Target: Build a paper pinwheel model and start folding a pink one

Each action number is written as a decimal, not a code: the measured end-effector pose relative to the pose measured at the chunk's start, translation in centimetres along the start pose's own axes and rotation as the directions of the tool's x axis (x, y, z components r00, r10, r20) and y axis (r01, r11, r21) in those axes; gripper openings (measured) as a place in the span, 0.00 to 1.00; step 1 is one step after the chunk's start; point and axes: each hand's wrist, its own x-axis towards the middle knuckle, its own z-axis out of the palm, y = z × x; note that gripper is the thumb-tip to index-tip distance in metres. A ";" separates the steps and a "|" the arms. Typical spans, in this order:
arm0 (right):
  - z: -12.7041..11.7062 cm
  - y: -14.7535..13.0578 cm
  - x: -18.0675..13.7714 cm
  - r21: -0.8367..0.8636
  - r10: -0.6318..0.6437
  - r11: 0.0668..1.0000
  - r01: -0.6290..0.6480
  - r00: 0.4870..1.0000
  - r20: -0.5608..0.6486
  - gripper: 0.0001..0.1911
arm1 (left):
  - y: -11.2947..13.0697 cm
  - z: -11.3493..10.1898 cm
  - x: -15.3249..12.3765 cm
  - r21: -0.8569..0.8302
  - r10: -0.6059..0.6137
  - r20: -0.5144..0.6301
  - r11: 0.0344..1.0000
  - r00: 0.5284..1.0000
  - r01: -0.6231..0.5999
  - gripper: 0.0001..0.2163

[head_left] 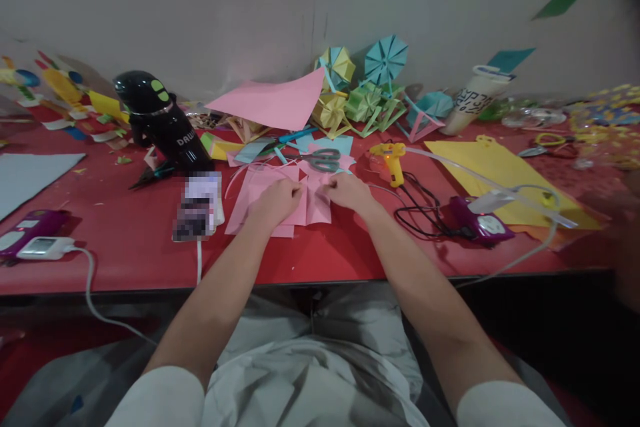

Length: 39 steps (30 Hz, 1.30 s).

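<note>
Head view, with clock directions taken from the folded pink paper [319,208] at the middle: at ten o'clock a black bottle [173,130] stands on the table, its contents hidden; at two o'clock, near the wall, stands a pale printed cup [467,105], and what it holds cannot be told. At nine o'clock a phone [203,205] lies near the front edge. At six o'clock a strip of red table [320,260] runs between the paper and that edge. Scissors [324,160] lie at twelve, just beyond the hands, and a yellow glue gun [394,163] at two, nearer than the cup. The left hand [280,200] is closed, fingertips pinching the pink paper; the right hand [347,191] likewise pinches it, fingers curled.
</note>
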 end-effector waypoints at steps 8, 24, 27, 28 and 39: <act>0.1 0.1 0.1 0.001 0.001 1.000 -0.001 1.000 -0.023 0.10 | 0.0 -0.1 -0.1 -0.024 0.013 0.002 1.000 1.000 -0.013 0.15; -0.4 0.4 -0.3 0.197 -0.010 0.980 0.022 0.998 -0.059 0.24 | -0.5 0.6 0.2 0.037 -0.007 -0.067 0.999 0.998 0.010 0.13; -0.2 0.6 0.0 0.208 -0.045 0.977 0.053 0.998 -0.046 0.20 | -0.7 0.6 0.3 0.025 -0.002 -0.084 1.000 0.996 0.005 0.14; -0.2 0.7 0.0 0.205 -0.054 0.977 0.061 0.998 -0.042 0.19 | -0.8 0.7 0.4 0.027 0.004 -0.086 1.000 0.996 -0.002 0.14; 0.1 0.7 0.1 0.144 -0.075 0.987 0.075 0.997 -0.009 0.15 | 0.4 -0.1 -0.2 0.048 -0.026 -0.033 0.998 0.999 0.027 0.16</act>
